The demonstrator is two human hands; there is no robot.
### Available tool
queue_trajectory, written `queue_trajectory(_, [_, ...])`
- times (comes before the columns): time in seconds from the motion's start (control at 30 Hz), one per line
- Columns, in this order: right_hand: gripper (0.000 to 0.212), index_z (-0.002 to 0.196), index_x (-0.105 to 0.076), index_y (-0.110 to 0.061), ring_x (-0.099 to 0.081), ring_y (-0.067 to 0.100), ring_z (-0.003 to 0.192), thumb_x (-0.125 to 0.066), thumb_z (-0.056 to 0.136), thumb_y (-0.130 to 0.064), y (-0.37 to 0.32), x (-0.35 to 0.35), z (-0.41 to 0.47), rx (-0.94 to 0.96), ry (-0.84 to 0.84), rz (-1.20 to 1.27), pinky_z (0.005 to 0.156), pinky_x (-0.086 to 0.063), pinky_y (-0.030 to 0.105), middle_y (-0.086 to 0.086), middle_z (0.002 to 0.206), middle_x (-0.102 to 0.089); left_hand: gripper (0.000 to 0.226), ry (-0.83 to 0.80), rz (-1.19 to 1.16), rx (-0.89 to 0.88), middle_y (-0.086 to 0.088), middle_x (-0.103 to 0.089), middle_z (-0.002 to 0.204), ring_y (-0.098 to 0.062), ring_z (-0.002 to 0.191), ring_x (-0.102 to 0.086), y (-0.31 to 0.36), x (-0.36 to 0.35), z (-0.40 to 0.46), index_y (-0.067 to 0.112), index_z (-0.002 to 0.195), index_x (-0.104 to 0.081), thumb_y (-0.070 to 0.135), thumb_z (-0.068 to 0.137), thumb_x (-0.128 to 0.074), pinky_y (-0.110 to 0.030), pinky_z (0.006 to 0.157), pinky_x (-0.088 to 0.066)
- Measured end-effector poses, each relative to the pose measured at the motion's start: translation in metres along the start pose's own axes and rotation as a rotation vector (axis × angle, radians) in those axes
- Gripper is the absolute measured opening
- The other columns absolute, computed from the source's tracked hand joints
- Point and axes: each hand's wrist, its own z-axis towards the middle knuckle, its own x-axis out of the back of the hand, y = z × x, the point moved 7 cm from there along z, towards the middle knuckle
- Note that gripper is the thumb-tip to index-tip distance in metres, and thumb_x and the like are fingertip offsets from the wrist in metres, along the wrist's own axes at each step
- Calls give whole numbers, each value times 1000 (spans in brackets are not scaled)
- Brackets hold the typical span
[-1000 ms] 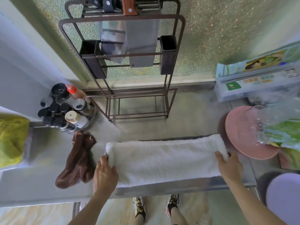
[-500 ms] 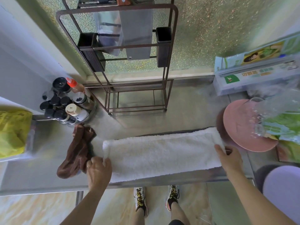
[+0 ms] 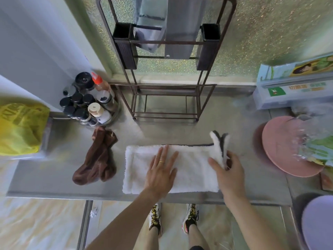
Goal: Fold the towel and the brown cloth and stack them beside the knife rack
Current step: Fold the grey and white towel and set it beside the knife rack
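A white fluffy towel lies as a long strip on the steel counter near its front edge. My left hand rests flat on the towel's middle, fingers spread. My right hand pinches the towel's right end, which stands lifted and curled upward. The brown cloth lies crumpled to the left of the towel, untouched. The dark metal knife rack stands at the back of the counter, behind the towel.
A cluster of spice bottles stands left of the rack. A yellow bag sits at far left. At right are a pink plate, clear plastic packaging and a wrap box. A purple plate is at lower right.
My left hand moved from the towel's left end to press flat on its middle. My right hand lifted the towel's right end and brought it leftward.
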Motion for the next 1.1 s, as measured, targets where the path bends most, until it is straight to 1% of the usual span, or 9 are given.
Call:
queue_trajectory(0.07, [41, 116, -56, -24, -64, 9, 72, -78, 82, -19, -10, -44, -25, 101, -84, -72, 55, -49, 14, -4, 89, -65, 47, 84, -271, 109, -1, -31, 163, -20, 151, -26, -12, 22, -8, 32, 151, -35, 41, 105, -35, -40, 123, -27])
queue_trajectory(0.17, [43, 115, -55, -31, -64, 6, 75, -77, 80, -21, -8, -113, -55, 192, -209, -126, 60, -50, 14, -10, 89, -65, 42, 177, -850, 434, 1, -69, 125, -14, 112, -66, -53, 49, -30, 28, 132, -58, 50, 103, -36, -43, 100, -52])
queue_trajectory(0.3, [46, 121, -52, -31, -61, 3, 91, -76, 82, -29, 6, -191, -83, 283, -349, -237, 76, -54, 20, -15, 103, -62, 45, 186, -1344, 784, -8, -76, 103, -21, 89, -75, -99, 62, -49, 22, 117, -70, 55, 100, -44, -38, 84, -58])
queue_trajectory(0.53, [47, 124, -54, -26, -61, 12, 98, -71, 81, -31, 46, -240, -98, 309, -654, -525, 89, -55, 33, -8, 107, -63, 42, 154, -772, 670, 5, -65, 101, -12, 88, -67, -141, 68, -52, 34, 129, -58, 28, 90, -70, -16, 67, -46])
queue_trajectory(0.67, [27, 117, -62, -17, -55, 20, 115, -62, 90, -17, 16, -190, -84, 723, -250, -697, 97, -49, 33, 0, 118, -60, 47, 311, -672, 418, 12, -64, 96, -5, 80, -64, -133, 82, -48, 28, 133, -54, 4, 93, -57, -14, 69, -51])
queue_trajectory(0.73, [32, 123, -61, -13, -49, 30, 127, -61, 92, -21, 15, -171, -68, 837, -123, -806, 106, -43, 42, 9, 130, -57, 51, 368, -631, 311, 22, -62, 111, 10, 98, -59, -127, 90, -46, 25, 130, -53, -7, 90, -51, -5, 83, -46])
queue_trajectory(0.9, [58, 150, -39, -24, -13, 35, 153, -44, 99, -52, 37, -161, -31, 830, -232, -1086, 121, -26, 51, 12, 164, -23, 61, 406, -602, 260, 10, -57, 131, 9, 120, -50, -125, 93, -40, 28, 135, -49, -12, 90, -44, -13, 101, -43])
queue_trajectory(1.0, [67, 155, -26, -30, -6, 29, 155, -35, 97, -63, 44, -169, -24, 806, -350, -1156, 124, -21, 46, 8, 168, -11, 70, 338, -517, 321, 10, -48, 136, -6, 110, -56, -128, 88, -40, 37, 140, -43, -9, 88, -43, -26, 84, -52])
queue_trajectory(1.1, [71, 152, -35, -25, -25, 32, 149, -39, 94, -66, 38, -168, -20, 785, -314, -1139, 119, -30, 46, 9, 159, -32, 74, 235, -392, 352, 2, -48, 125, -21, 83, -59, -130, 85, -37, 40, 138, -43, -5, 80, -45, -32, 58, -49])
